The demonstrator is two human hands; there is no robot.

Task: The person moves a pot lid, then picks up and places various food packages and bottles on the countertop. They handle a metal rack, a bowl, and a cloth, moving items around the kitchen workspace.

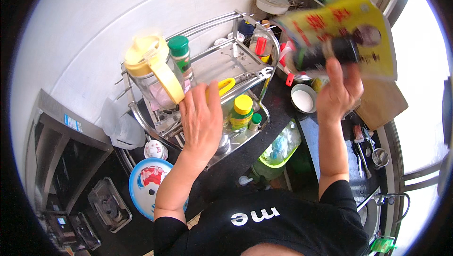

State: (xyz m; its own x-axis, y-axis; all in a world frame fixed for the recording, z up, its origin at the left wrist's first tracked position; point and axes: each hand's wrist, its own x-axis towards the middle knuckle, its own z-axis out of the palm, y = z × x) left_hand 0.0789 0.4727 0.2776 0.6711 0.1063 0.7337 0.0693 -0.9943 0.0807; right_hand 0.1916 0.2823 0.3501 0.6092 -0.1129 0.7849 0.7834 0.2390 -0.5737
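My right hand is raised and closed around a blurred, dark cylindrical object. A yellow plastic packet with red writing is held up with it; I cannot tell whether the two are joined. My left hand is over the front of a metal rack. Beside its fingers is the handle of a clear pitcher with a yellow lid. A yellow loop handle shows past the fingertips. Whether the left hand grips anything is hidden. A green-capped shaker stands behind the pitcher.
The rack's lower tier holds a yellow-lidded jar. A white-filled bowl is below my right hand, near a brown board. A lined green bin sits in front. A blue-rimmed enamel lid lies left, and a sink right.
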